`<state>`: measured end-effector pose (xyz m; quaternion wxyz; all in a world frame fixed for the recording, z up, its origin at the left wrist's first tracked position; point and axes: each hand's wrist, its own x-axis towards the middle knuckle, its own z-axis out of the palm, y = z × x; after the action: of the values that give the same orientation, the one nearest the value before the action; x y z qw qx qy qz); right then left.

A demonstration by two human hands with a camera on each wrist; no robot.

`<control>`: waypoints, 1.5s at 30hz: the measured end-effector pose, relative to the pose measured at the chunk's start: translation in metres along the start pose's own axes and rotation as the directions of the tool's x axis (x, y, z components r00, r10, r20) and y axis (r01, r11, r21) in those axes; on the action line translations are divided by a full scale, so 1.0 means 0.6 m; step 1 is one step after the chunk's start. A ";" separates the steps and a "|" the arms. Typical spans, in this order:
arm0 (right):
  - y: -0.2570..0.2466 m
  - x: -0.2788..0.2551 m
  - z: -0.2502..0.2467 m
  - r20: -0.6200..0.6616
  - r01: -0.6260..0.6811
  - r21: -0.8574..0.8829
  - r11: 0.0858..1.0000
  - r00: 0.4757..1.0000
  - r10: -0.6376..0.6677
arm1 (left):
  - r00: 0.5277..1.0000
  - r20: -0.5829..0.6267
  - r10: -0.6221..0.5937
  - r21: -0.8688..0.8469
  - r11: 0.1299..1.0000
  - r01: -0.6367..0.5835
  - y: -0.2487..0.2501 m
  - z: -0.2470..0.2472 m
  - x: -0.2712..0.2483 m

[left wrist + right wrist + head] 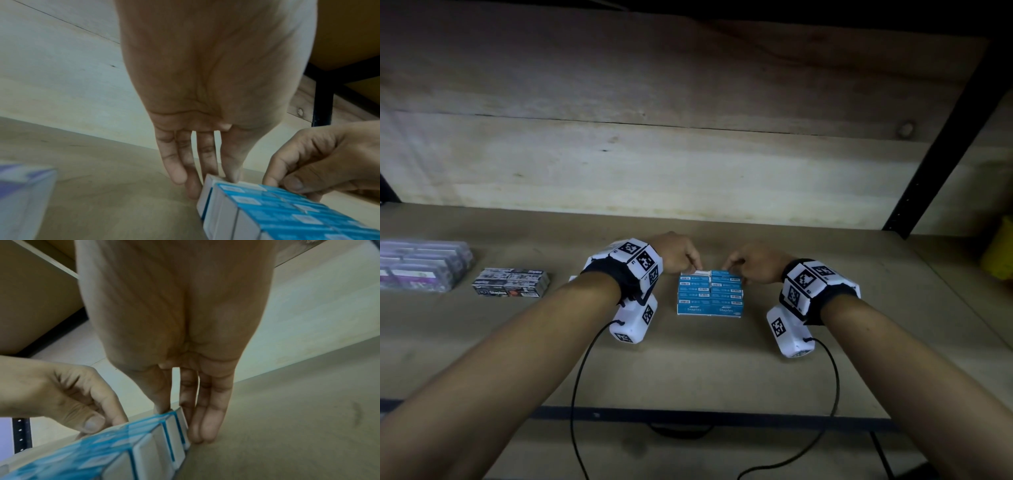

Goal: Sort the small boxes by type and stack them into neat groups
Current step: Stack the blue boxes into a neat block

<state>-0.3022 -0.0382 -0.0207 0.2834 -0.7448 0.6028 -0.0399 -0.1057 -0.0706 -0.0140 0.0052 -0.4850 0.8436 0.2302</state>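
A block of blue staple boxes (709, 294) lies in two columns at the middle of the shelf board (722, 370). Both hands sit at its far end. My left hand (688, 260) pinches the farthest left box (207, 190), thumb on top and fingers (174, 170) down its outer side; that box shows its white face and sits slightly askew. My right hand (743, 265) pinches the farthest right box (180, 423) the same way, its fingers (205, 426) reaching down to the board. The far side of the block is hidden by the hands.
A small stack of black staple boxes (512, 282) stands to the left, and a group of purple boxes (421, 265) at the far left edge. A yellow object (1000, 250) sits at the far right behind a black shelf post (941, 144). Wooden back wall behind.
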 end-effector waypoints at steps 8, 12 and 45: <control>-0.003 -0.005 0.002 0.037 -0.002 0.005 1.000 0.999 0.001 | 1.000 -0.003 -0.008 -0.009 1.000 0.008 -0.001 0.004 -0.005; -0.006 -0.007 0.002 0.041 -0.010 -0.012 1.000 0.999 0.011 | 1.000 -0.008 -0.014 -0.031 0.999 0.014 0.000 0.007 -0.009; 0.022 -0.069 0.044 0.025 -0.133 0.147 0.980 0.991 0.131 | 0.992 0.012 -0.125 -0.061 0.990 0.126 0.021 0.037 -0.113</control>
<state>-0.3143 0.0085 -0.0373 0.3445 -0.6803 0.6441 -0.0602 -0.0850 -0.0014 -0.0135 0.0079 -0.5361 0.8039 0.2574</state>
